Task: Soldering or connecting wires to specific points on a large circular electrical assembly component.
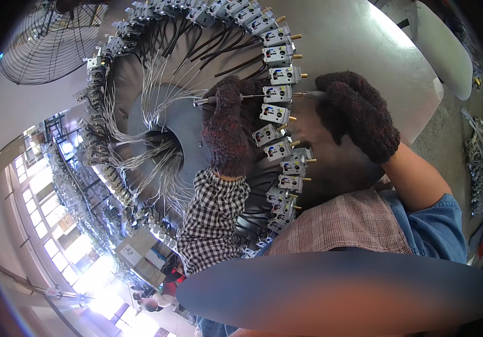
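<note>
Head view: big round metal counter [365, 50] w/ a ring of small grey clamp fixtures [278, 53] set around its edge, each w/ a brass pin sticking outward. Bundles of grey and black wires [157, 106] run from the fixtures in toward a dark hub [165, 143] at the centre.

Left hand [225, 126], in a dark fuzzy knit glove w/ a black-and-white check sleeve [213, 222] behind it, lies across the inside of the ring. Its grip is clenched around a thin metal rod tool [205, 101]; the rod's knobbed end pokes out left of the glove, the shaft runs right toward the fixtures.

Right hand [359, 112], same kind of glove, bare forearm and blue sleeve [435, 224] behind, sits on the outer side of the ring, just beside the fixtures. Fingers curled, tips near a thin pin [303, 94] at the fixture [277, 94] level w/ the rod; cannot tell if that grip actually pinches it or is just closed beside it.

The fixture being worked on sits on the ring's right side, between the two gloves.

Elsewhere: wire-guard fan [50, 39] upper left, bright windows [44, 191] lower left, another person [157, 300] far off at the bottom, a pale oval panel [443, 45] upper right.
</note>
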Action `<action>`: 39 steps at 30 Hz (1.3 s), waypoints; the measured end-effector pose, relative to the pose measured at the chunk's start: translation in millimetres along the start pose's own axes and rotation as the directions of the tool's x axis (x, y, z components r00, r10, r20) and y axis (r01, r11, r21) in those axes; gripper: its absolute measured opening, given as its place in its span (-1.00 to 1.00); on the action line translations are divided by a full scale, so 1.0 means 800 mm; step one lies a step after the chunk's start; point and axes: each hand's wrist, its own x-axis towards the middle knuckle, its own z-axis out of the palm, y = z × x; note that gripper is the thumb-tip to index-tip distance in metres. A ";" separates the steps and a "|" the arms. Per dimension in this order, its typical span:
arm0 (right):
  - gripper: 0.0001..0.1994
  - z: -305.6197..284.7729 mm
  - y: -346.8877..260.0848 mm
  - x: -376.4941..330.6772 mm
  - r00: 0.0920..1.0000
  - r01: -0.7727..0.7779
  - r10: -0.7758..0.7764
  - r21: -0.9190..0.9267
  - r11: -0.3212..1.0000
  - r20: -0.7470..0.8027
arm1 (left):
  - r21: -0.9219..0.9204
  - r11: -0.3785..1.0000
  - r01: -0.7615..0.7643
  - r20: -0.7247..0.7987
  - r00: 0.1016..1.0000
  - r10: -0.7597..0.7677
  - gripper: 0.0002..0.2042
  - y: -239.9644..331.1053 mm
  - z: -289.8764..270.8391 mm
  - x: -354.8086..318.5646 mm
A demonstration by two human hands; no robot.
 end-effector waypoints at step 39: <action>-0.59 0.016 -0.013 0.004 0.988 -0.053 0.051 -0.007 0.999 -0.147 | 0.124 0.992 0.022 0.042 0.999 -0.028 -0.70 -0.005 -0.011 0.007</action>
